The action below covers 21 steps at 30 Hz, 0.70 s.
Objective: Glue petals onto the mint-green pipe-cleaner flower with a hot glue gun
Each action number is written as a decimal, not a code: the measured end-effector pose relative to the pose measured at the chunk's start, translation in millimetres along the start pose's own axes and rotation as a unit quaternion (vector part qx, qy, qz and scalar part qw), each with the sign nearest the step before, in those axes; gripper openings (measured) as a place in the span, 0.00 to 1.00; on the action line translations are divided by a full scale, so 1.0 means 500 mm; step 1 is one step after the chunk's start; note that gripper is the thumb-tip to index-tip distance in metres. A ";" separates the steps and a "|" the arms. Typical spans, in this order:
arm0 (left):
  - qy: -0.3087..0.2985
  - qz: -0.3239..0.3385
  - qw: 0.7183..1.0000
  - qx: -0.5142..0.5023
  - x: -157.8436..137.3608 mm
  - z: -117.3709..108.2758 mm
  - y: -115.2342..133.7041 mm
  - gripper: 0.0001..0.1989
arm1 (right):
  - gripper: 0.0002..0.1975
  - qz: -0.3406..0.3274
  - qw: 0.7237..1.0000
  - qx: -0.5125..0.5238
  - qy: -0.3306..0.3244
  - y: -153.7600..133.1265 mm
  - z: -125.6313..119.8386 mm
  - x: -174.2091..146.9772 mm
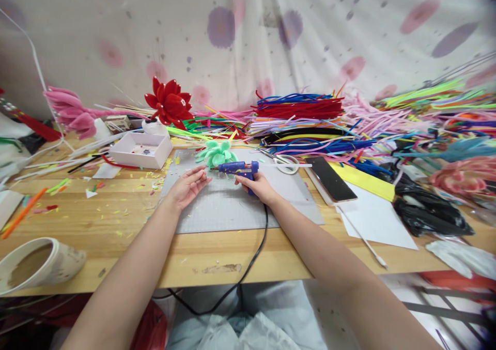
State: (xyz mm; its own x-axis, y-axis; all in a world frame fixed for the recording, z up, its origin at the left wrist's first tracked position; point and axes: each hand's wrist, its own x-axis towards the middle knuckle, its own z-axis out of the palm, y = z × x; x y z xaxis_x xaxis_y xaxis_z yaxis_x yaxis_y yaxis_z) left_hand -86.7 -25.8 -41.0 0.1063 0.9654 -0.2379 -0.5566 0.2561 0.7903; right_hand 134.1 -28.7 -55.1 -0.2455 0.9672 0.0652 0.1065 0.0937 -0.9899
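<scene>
Green fuzzy flower (219,154) sits toward the back edge of the grey mat (240,216), left of its middle; the mat lies on the wooden tabletop (186,272), about midway between its left and right ends. As far as can be judged, the flower is well along: its petals spread out in a full cluster, though no stem shows on it. Whether every petal is fixed, and how much remains to be done, cannot be told from this view. Gluing looks like the step in hand.

The right hand (258,185) has its grip clamped around the handle of a blue glue gun (237,168), held level over the mat just in front of the flower. Its nozzle points left, a pale glue stick (298,165) juts from its rear, and a black cord (266,222) runs down over the tabletop's front edge. The left hand (189,188) is just beside the nozzle, thumb and fingertips drawn close together; whether that grip pinches something small is too fine to tell.

Scissors (279,160) lie by the mat's back right corner. Along the tabletop's back edge are a red flower (169,103), well apart from the green one, and bundles of fuzzy stems (298,108).
</scene>
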 end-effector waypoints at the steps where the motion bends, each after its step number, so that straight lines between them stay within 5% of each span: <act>1: 0.000 0.002 1.000 -0.001 0.000 0.000 0.000 0.08 | 0.18 -0.001 1.000 -0.001 0.000 0.001 0.000 0.000; 21: 0.008 -0.005 1.000 0.019 -0.004 0.004 0.001 0.06 | 0.19 0.004 1.000 -0.007 -0.003 -0.003 -0.001 -0.001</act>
State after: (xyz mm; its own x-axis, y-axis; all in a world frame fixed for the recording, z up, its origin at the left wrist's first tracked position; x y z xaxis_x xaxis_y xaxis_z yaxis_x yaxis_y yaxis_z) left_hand -85.5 -27.4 -39.0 0.0990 0.9619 -0.2549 -0.5237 0.2682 0.8086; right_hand 134.8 -29.4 -53.4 -0.2507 0.9665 0.0557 0.1216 0.0885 -0.9886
